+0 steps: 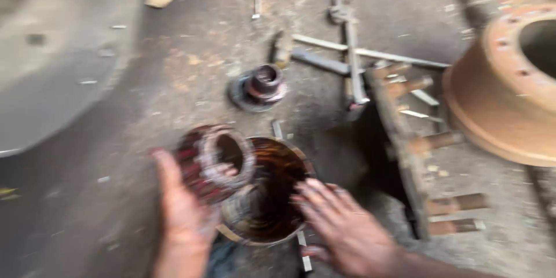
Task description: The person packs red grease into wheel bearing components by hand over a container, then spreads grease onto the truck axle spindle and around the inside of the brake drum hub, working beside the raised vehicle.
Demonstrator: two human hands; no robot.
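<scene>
Head view, blurred. Left hand grips one greasy ring-shaped part over the rim of one dark tub. Right hand flat, fingers spread, touching tub's right edge. Bare floor left; one rusty drum right.

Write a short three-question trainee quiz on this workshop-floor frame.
1. True or false: the left hand holds a greasy ring-shaped part.
2. Which lies at the right edge? A) a rusty brake drum B) a blue bucket C) a car tyre
3. What sits under both hands, with the right hand at its rim?

Key: 1. True. 2. A. 3. A round container of dark oily liquid.
</scene>
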